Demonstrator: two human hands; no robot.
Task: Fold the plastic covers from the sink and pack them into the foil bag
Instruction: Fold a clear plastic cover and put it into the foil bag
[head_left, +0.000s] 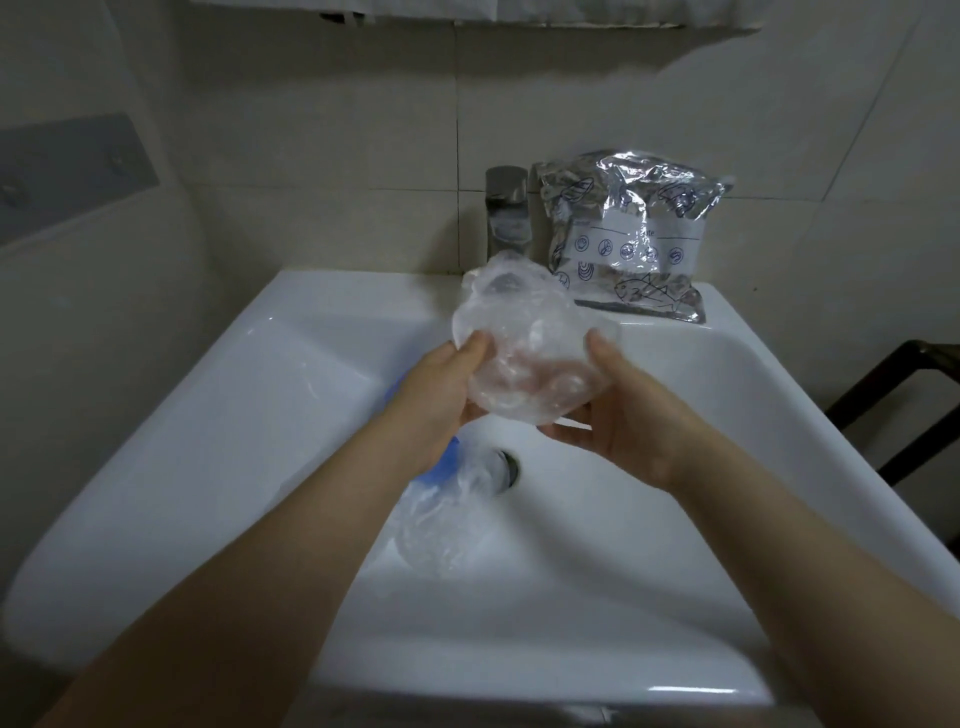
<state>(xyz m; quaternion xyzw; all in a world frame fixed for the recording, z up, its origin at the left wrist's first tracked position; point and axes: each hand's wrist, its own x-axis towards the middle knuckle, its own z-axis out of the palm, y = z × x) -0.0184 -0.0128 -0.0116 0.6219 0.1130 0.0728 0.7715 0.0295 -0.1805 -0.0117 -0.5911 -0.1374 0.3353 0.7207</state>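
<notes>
— Clear, crinkled plastic cover (524, 353) pinched between both grips above the basin, at centre of view. Left hand (441, 389) on its 9 o'clock edge, thumb on top, fingers curled beneath. Right hand (618, 410) on the 3 o'clock edge, thumb on top, fingers under the film.

— And below the grips?

— More plastic covers (441, 519) lying crumpled in the white sink (260, 415), just at 7 o'clock of the drain (506, 470). Something blue (444, 460) partly hidden under the left wrist; cannot tell what.

— Further out?

— Foil bag (628, 234) at 1 o'clock, propped on the sink's back ledge against the tiled wall (363, 130), silver with blue fish drawings and a pale label. Metal tap (506, 213) just at 9 o'clock of the bag, partly behind the held cover. Dark frame (904, 395) at 3 o'clock, beyond the sink's rim.
</notes>
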